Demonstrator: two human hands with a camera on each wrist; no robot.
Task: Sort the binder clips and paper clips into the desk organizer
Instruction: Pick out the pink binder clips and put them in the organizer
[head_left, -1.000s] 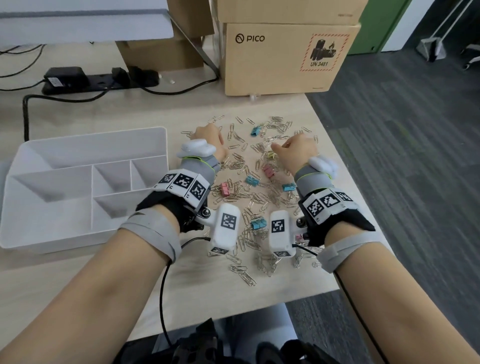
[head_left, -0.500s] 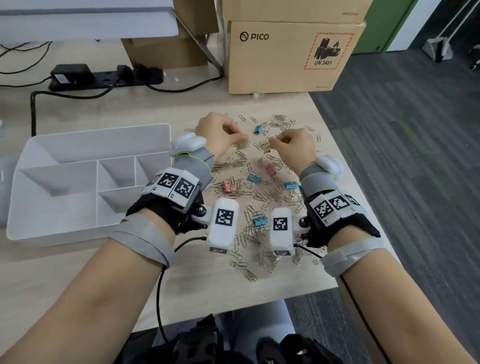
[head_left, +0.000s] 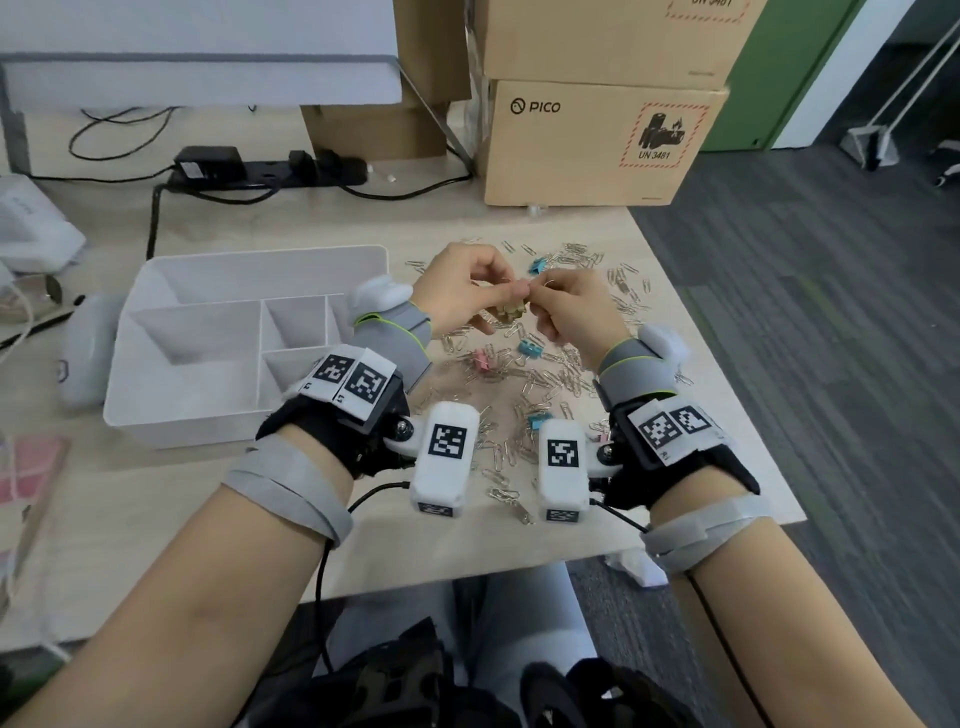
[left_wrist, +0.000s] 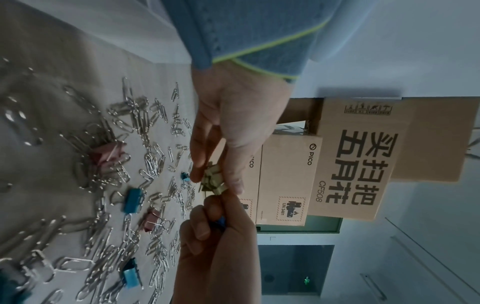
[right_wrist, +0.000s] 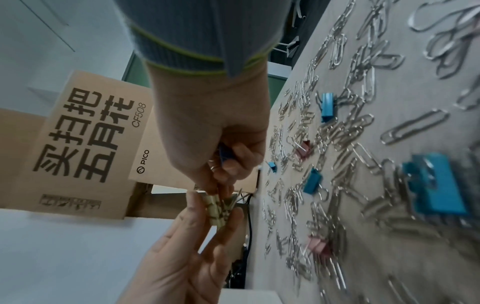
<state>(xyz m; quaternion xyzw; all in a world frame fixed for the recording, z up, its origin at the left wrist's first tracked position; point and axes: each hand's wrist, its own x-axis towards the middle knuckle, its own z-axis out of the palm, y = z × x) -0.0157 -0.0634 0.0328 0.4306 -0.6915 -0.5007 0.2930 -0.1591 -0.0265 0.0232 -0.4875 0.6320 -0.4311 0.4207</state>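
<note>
- Overhead, in the head view, the left hand (head_left: 465, 291) and the right hand (head_left: 574, 312) meet above the scattered paper clips (head_left: 540, 384), fingertips touching over a small bunch of yellow binder clips (head_left: 510, 312). The left hand pinches that bunch between thumb and fingers; the right hand's fingers are curled, its fingertips at the bunch's top.
- Left of the hands, the white desk organizer (head_left: 171, 415) stands on the wooden table (head_left: 208, 530); its compartments in view hold no clips. Blue binder clips (head_left: 531, 347) and a pink binder clip (head_left: 482, 359) lie among the paper clips, apart from the organizer. A cardboard box (head_left: 597, 145) marked PICO stands at the table's far edge, a black power strip (head_left: 270, 169) to its left.
- Seen from the left wrist, the left hand (left_wrist: 233, 127) clamps the yellow binder clips (left_wrist: 214, 183) between thumb and forefinger, lifted off the table. The right hand (left_wrist: 218, 232) comes up beneath, fingertips on the bunch, with something dark blue tucked in its curled fingers.
- Seen from the right wrist, the right hand (right_wrist: 215, 131) nips the wire ends of the yellow binder clips (right_wrist: 217, 209) and keeps a dark blue object inside its fist; whether that is a binder clip I cannot tell. The left hand (right_wrist: 182, 257) holds the bunch from below, its other fingers loosely spread. Paper clips (right_wrist: 337, 133) and blue binder clips (right_wrist: 313, 183) cover the table alongside.
</note>
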